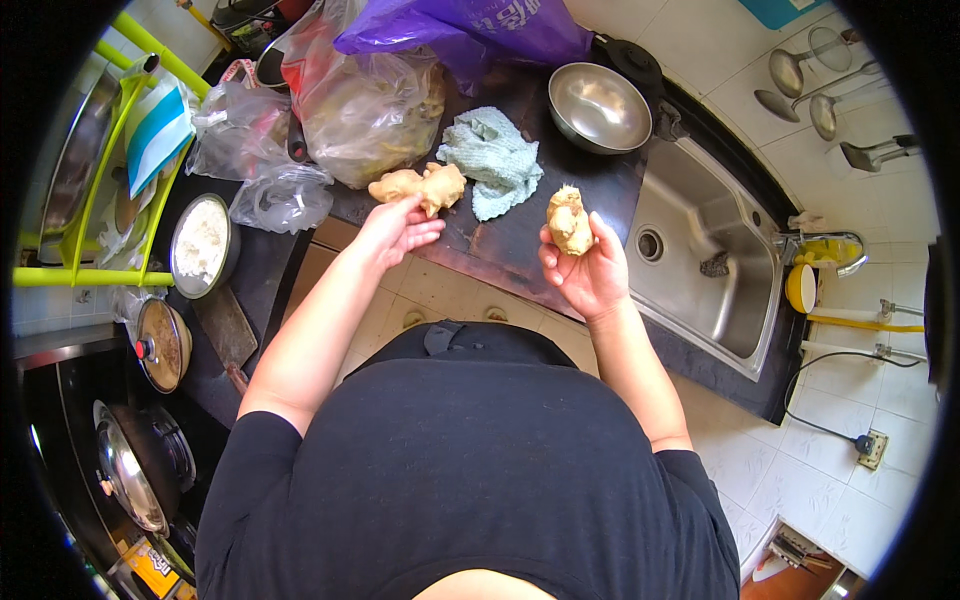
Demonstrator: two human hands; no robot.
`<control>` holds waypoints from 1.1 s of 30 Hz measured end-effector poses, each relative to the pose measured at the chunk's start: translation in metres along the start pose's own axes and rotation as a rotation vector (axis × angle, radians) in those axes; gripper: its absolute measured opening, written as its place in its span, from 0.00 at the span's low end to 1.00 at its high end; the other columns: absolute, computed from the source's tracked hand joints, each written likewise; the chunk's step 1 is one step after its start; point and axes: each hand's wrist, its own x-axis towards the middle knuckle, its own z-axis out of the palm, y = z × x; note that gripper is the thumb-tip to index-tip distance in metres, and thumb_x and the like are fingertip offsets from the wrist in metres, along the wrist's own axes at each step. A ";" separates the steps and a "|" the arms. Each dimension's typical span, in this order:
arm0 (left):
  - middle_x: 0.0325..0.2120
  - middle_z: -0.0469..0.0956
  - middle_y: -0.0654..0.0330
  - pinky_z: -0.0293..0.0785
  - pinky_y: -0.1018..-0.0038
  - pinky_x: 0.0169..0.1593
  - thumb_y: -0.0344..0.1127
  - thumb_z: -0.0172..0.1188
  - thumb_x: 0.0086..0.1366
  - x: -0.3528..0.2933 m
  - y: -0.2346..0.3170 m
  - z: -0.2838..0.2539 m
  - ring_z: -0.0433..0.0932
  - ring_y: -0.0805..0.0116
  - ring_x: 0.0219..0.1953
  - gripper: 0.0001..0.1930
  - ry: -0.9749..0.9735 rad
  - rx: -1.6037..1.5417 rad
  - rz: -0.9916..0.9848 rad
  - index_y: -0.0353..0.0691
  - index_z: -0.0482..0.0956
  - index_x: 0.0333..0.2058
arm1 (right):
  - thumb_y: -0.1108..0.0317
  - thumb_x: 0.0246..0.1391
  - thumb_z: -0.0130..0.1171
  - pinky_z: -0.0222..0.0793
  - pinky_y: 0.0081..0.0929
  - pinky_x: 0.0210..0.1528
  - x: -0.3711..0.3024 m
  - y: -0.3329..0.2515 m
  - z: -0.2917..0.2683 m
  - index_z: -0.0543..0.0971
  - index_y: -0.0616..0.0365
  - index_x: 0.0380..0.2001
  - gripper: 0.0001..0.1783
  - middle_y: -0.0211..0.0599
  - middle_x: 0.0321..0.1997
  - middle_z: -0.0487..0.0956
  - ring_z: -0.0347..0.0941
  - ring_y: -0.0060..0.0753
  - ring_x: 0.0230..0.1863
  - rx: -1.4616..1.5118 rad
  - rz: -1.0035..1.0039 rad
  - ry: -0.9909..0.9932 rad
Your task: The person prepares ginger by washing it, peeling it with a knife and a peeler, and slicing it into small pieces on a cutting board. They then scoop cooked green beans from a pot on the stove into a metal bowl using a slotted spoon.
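Observation:
In my left hand (392, 232) is a large, knobbly ginger root (420, 186), pale tan, gripped at its lower side near the counter's front edge. My right hand (592, 268) grips a shorter, stubby ginger piece (569, 222) upright between thumb and fingers, left of the sink. Between and beyond the hands a crumpled pale green cloth (492, 160) lies on the dark counter (500, 240). Its left side comes close to the larger root.
A steel bowl (600, 108) stands behind the sink's (745, 250) left corner. Clear plastic bags (370, 120) and a purple bag (465, 35) crowd the back. At left are a bowl of white food (202, 245), a cleaver (226, 328) and lidded pans (130, 465). Ladles (823, 115) hang at right.

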 end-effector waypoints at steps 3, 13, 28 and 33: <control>0.40 0.70 0.51 0.77 0.69 0.34 0.41 0.49 0.63 -0.022 -0.003 0.001 0.77 0.60 0.35 0.19 0.030 0.159 -0.021 0.30 0.65 0.44 | 0.50 0.55 0.42 0.65 0.25 0.24 -0.003 0.003 0.010 0.69 0.58 0.45 0.24 0.45 0.40 0.73 0.68 0.35 0.33 0.039 -0.004 -0.097; 0.52 0.65 0.56 0.63 0.71 0.54 0.34 0.59 0.57 -0.137 0.017 0.056 0.66 0.68 0.51 0.26 -0.480 0.334 0.747 0.35 0.63 0.54 | 0.73 0.44 0.60 0.62 0.30 0.52 0.003 0.034 0.066 0.62 0.54 0.52 0.30 0.39 0.53 0.66 0.63 0.36 0.55 -0.473 -0.280 -0.170; 0.47 0.71 0.54 0.65 0.73 0.53 0.27 0.53 0.60 -0.159 0.009 -0.009 0.71 0.69 0.47 0.23 -0.177 0.254 0.962 0.34 0.62 0.54 | 0.51 0.54 0.50 0.73 0.25 0.36 0.028 0.063 0.097 0.63 0.58 0.53 0.29 0.43 0.51 0.70 0.73 0.38 0.45 -0.233 0.120 -0.171; 0.46 0.71 0.55 0.64 0.75 0.53 0.30 0.51 0.63 -0.163 -0.019 -0.121 0.71 0.70 0.47 0.16 0.502 0.311 1.049 0.34 0.67 0.49 | 0.46 0.54 0.47 0.71 0.23 0.30 0.038 0.077 0.105 0.61 0.58 0.55 0.33 0.45 0.50 0.71 0.74 0.36 0.41 -0.226 0.187 -0.218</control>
